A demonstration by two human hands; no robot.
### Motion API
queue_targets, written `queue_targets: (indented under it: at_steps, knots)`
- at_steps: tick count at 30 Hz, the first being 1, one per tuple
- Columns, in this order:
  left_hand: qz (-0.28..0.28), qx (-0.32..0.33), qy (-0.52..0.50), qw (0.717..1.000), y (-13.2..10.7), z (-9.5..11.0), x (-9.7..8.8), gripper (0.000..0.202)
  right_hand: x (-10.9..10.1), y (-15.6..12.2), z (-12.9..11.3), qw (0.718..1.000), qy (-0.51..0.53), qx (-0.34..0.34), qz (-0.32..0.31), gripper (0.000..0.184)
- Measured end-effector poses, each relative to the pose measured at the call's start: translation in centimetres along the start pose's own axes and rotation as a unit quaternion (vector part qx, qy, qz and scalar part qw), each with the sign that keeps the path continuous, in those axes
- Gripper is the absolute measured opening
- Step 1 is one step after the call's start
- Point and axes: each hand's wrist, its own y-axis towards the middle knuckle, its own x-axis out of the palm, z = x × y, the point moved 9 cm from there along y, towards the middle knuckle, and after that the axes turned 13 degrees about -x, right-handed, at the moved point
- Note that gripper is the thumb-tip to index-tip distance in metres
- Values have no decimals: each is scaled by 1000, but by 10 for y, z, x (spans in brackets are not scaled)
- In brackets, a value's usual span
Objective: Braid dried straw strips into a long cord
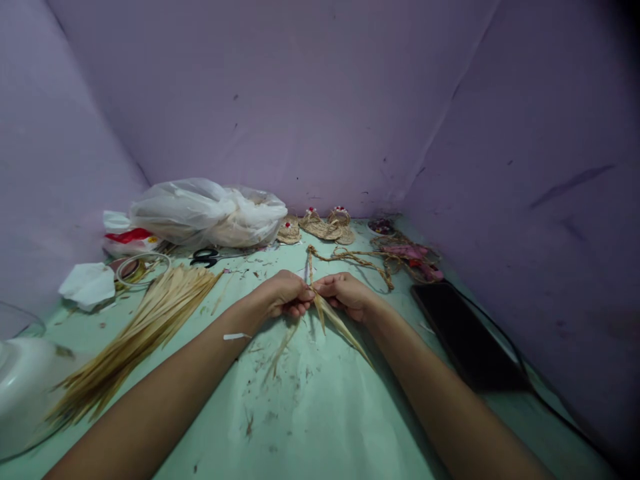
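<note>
My left hand (289, 293) and my right hand (346, 295) meet at the middle of the table, both closed in a pinch on the near end of a braided straw cord (353, 255). From the fingers the cord runs away from me, bends, and trails off to the right. Loose pale straw strands (341, 323) fan out below my right hand toward me. A thin wisp of fibre (283, 347) hangs below my left hand. The exact crossing of strands between the fingertips is hidden. Left of my forearm lies a bundle of dried straw strips (145, 327).
Behind the bundle are black-handled scissors (205, 257) and a stuffed plastic bag (200, 212). Small woven straw pieces with red beads (320, 227) stand by the wall. A dark flat device (465, 337) with a cable lies right. A white rounded object (30, 380) stands left.
</note>
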Motion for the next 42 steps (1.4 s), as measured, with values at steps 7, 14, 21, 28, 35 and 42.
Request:
queue_targets:
  at_steps: [7, 14, 21, 28, 35, 42]
  knots:
    - [83, 20, 68, 994, -3, 4, -11, 10, 2, -2, -6, 1000, -3, -8, -3, 7]
    - [-22, 44, 40, 998, -6, 8, -3, 7, 6, -1, -9, 998, -39, -37, -27, 11]
    - [126, 51, 116, 984, -10, 13, -17, 9, 2, 1, -28, 940, -312, -135, -9, 18]
    - [158, 112, 34, 980, -2, 13, -18, 13, 2, -12, -57, 830, -541, -128, 34, 21]
    - [149, 81, -14, 985, -6, 9, -15, 17, 16, -30, -69, 768, -636, -54, 39, 24]
    - [53, 40, -12, 998, 3, -2, -15, 7, 61, -34, -59, 729, -679, -77, -44, 25]
